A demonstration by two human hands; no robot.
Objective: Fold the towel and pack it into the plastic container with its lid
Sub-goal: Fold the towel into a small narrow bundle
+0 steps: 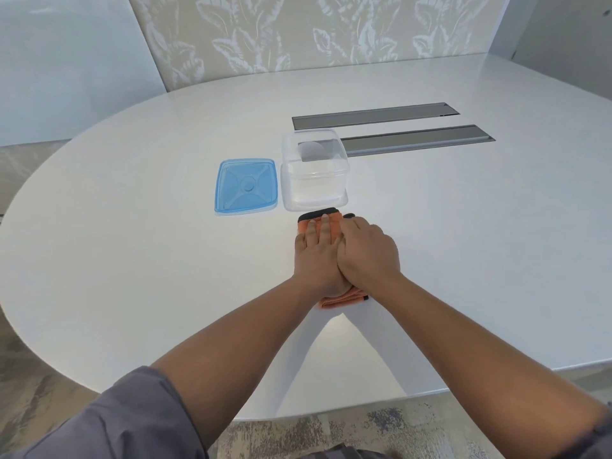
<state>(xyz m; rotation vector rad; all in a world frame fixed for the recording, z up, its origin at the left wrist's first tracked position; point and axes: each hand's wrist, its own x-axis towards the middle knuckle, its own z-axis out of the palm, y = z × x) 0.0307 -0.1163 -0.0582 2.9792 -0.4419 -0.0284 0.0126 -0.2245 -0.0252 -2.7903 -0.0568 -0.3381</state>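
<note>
An orange towel (334,301) with a black edge lies folded into a narrow strip on the white table (132,260), just in front of the container. My left hand (316,256) lies flat on it with the fingers spread. My right hand (367,255) presses down beside it and partly overlaps the left; its fingers curl over the towel's right side. Most of the towel is hidden under both hands. The clear plastic container (314,170) stands open and empty just beyond the towel. Its blue lid (245,185) lies flat on the table to the left of it.
Two long grey cable slots (374,115) (417,140) are set into the table behind and to the right of the container. A patterned wall panel (298,31) stands behind the table. The table's near edge curves in front of me above a mottled carpet (364,432).
</note>
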